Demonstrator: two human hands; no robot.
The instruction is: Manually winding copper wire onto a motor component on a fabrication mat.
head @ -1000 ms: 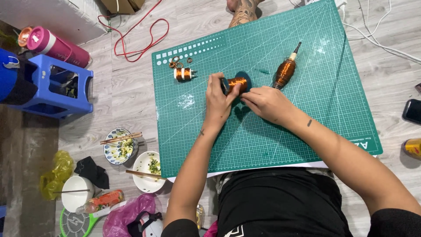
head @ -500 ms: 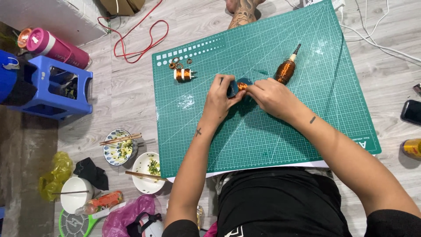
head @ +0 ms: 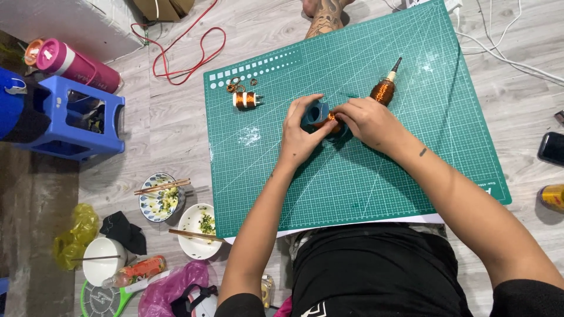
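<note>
On a green cutting mat (head: 376, 188) my left hand (head: 299, 138) grips a small blue housing (head: 316, 113) with a copper-wound coil (head: 332, 117) at its side. My right hand (head: 370, 120) pinches that same coil from the right, so both hands meet over the part. Just beyond my right hand lies a copper-wound armature on a dark shaft (head: 385, 88). A small copper spool (head: 247, 100) and a few loose metal rings (head: 235, 87) rest near the mat's far left corner.
Left of the mat stand a blue plastic stool (head: 64, 120), a pink bottle (head: 76, 67), bowls with chopsticks (head: 160, 196) and bags. A red cable (head: 188, 50) loops on the floor. Someone's foot (head: 323, 17) rests at the mat's far edge. A phone (head: 552, 148) lies at right.
Both hands have shifted slightly with the part; the blue housing has been turned and now shows between my left fingers, and the coil sits closer to my right fingertips.
</note>
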